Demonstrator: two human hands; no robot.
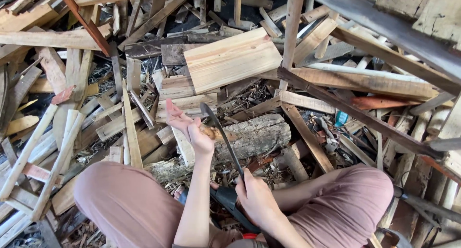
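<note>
My left hand (188,126) holds a small pale chunk of wood (210,132) against the top of a thick log (249,137) that lies across in front of my knees. My right hand (257,196) grips the handle of a long dark curved blade (222,134). The blade's edge rests on the small chunk, right beside my left thumb. The fingers of the left hand are spread upward behind the piece. Both knees in reddish-brown trousers frame the log.
Scrap planks, slats and offcuts are piled all around, with a broad pale board (231,58) just beyond the log. Long dark beams (355,111) cross on the right. Wood chips litter the ground by the log.
</note>
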